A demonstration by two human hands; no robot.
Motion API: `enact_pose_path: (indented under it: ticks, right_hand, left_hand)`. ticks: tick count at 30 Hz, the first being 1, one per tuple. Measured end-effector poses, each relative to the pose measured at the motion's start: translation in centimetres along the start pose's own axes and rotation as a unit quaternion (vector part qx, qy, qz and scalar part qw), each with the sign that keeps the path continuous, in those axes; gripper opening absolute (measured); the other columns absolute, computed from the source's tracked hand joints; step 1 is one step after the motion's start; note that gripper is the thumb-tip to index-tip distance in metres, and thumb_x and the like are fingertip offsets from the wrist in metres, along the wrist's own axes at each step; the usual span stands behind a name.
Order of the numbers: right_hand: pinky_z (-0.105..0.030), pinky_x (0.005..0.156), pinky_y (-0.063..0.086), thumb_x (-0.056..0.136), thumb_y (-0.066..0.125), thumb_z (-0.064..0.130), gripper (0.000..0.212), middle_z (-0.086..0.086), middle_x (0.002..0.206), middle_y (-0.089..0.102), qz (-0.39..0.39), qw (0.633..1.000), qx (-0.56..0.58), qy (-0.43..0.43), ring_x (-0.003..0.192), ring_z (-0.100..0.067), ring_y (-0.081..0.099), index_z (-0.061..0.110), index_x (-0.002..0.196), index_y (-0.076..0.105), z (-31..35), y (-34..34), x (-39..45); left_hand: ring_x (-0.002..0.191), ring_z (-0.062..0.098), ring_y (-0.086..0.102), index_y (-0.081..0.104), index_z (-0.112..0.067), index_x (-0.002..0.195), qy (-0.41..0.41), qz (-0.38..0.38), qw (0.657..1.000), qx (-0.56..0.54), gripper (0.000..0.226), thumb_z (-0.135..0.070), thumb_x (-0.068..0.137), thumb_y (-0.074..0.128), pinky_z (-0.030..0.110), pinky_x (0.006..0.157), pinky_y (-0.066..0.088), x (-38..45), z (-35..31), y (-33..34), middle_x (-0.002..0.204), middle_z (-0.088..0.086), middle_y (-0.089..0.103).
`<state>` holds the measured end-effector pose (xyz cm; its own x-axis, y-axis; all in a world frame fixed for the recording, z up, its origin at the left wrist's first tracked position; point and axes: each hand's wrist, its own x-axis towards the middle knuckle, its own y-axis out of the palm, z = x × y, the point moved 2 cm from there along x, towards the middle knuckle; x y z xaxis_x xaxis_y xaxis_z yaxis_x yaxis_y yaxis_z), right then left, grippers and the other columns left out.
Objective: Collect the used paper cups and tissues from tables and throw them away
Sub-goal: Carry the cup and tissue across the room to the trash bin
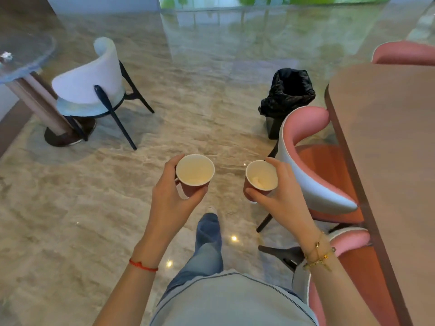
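A polished marble floor (117, 196) spreads beneath a person in jeans, with a long brown table (388, 149) at the right edge and pink chairs (313, 147) tucked against it. Beyond the nearest pink chair stands a bin lined with a black bag (288, 90); well left of the bin, a white chair (94, 81) sits by a glass-topped table (26, 55) bearing a crumpled tissue (6, 56). Nearer than the bin, the left hand (174, 196) curls around one red paper cup (195, 172), the right hand (280, 196) around another cup (260, 178) containing a tissue wad.
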<state>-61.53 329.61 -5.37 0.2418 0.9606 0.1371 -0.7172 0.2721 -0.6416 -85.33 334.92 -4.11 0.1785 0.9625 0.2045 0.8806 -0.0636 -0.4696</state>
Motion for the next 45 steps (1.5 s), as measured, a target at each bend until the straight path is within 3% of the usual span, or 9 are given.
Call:
enact_pose_path:
  ticks: [8, 12, 18, 22, 27, 33, 39, 43, 45]
  right_hand:
    - [-0.01, 0.09, 0.032, 0.072, 0.081, 0.033, 0.076, 0.002, 0.128, 0.045, -0.056, 0.998, 0.004, 0.014, 0.116, -0.007, 0.044, 0.021, 0.136, 0.041, -2.2, 0.3, 20.8]
    - [0.002, 0.087, 0.029, 0.072, 0.08, 0.03, 0.075, 0.002, 0.124, 0.044, -0.081, 0.996, 0.013, 0.024, 0.112, -0.004, 0.042, 0.02, 0.135, 0.04, -3.4, -0.1, 30.4]
    - [0.008, 0.083, 0.023, 0.072, 0.081, 0.031, 0.077, 0.005, 0.122, 0.041, -0.099, 0.992, 0.006, 0.074, 0.103, 0.009, 0.035, 0.02, 0.136, 0.041, -7.4, -0.9, 41.1]
    - [-0.004, 0.08, 0.026, 0.07, 0.082, 0.031, 0.079, 0.006, 0.12, 0.039, -0.115, 0.989, -0.001, 0.097, 0.103, 0.005, 0.036, 0.019, 0.136, 0.041, -11.5, -1.4, 48.3]
    - [-0.005, 0.078, 0.027, 0.07, 0.082, 0.032, 0.079, 0.006, 0.119, 0.041, -0.131, 0.985, -0.005, 0.11, 0.1, 0.003, 0.039, 0.019, 0.135, 0.041, -17.0, -3.3, 57.9]
    - [-0.023, 0.094, 0.035, 0.071, 0.081, 0.033, 0.08, 0.001, 0.124, 0.043, -0.156, 0.978, -0.041, 0.134, 0.115, -0.014, 0.044, 0.02, 0.137, 0.038, -23.2, -7.9, 69.6]
    - [-0.035, 0.098, 0.042, 0.073, 0.08, 0.032, 0.081, -0.002, 0.129, 0.042, -0.177, 0.964, -0.051, 0.191, 0.119, -0.021, 0.042, 0.021, 0.139, 0.034, -29.1, -11.5, 78.3]
    - [-0.041, 0.103, 0.04, 0.073, 0.079, 0.032, 0.081, -0.003, 0.133, 0.04, -0.177, 0.953, -0.047, 0.243, 0.124, -0.022, 0.037, 0.022, 0.139, 0.033, -33.5, -12.7, 82.7]
    - [-0.042, 0.104, 0.039, 0.073, 0.078, 0.032, 0.081, -0.002, 0.134, 0.039, -0.181, 0.945, -0.039, 0.271, 0.125, -0.022, 0.035, 0.024, 0.139, 0.032, -35.9, -13.2, 84.9]
  left_hand:
    - [0.111, -0.005, 0.052, 0.042, -0.035, 0.13, 0.034, 0.046, 0.998, -0.011, 0.073, -0.03, 0.07, 0.083, 0.005, 0.086, 0.042, 22.1, 2.9, 4.7, 0.12, -0.032, 0.049]
    - [0.11, -0.009, 0.05, 0.04, -0.041, 0.127, 0.052, 0.073, 0.996, -0.013, 0.071, -0.032, 0.071, 0.083, 0.004, 0.084, 0.041, 33.0, 2.9, 7.2, 0.117, -0.039, 0.046]
    - [0.109, -0.008, 0.051, 0.041, -0.041, 0.124, 0.063, 0.119, 0.991, -0.02, 0.068, -0.03, 0.072, 0.083, 0.005, 0.084, 0.042, 45.7, 3.2, 11.9, 0.116, -0.04, 0.047]
    - [0.109, -0.01, 0.051, 0.04, -0.045, 0.122, 0.066, 0.139, 0.988, -0.019, 0.068, -0.032, 0.071, 0.082, 0.005, 0.084, 0.042, 53.2, 4.0, 16.5, 0.115, -0.038, 0.048]
    - [0.106, -0.007, 0.053, 0.041, -0.044, 0.12, 0.065, 0.159, 0.985, -0.025, 0.066, -0.035, 0.069, 0.082, 0.007, 0.082, 0.044, 63.4, 4.3, 23.3, 0.114, -0.033, 0.05]
    - [0.105, -0.005, 0.051, 0.043, -0.037, 0.125, 0.08, 0.194, 0.978, -0.01, 0.067, -0.034, 0.07, 0.083, 0.005, 0.083, 0.04, 75.8, 2.7, 32.6, 0.116, -0.028, 0.051]
    - [0.112, 0.015, 0.05, 0.045, -0.029, 0.126, 0.101, 0.251, 0.962, 0.023, 0.07, -0.031, 0.068, 0.084, 0.033, 0.089, 0.048, 86.5, 1.9, 42.7, 0.121, -0.012, 0.052]
    - [0.109, 0.01, 0.051, 0.043, -0.033, 0.124, 0.108, 0.307, 0.945, 0.027, 0.072, -0.035, 0.065, 0.086, 0.019, 0.081, 0.043, 92.2, 2.5, 50.0, 0.12, -0.014, 0.053]
    - [0.106, 0.007, 0.051, 0.042, -0.036, 0.123, 0.099, 0.334, 0.937, 0.039, 0.074, -0.041, 0.064, 0.086, 0.018, 0.078, 0.041, 94.9, 2.9, 53.7, 0.12, -0.015, 0.054]
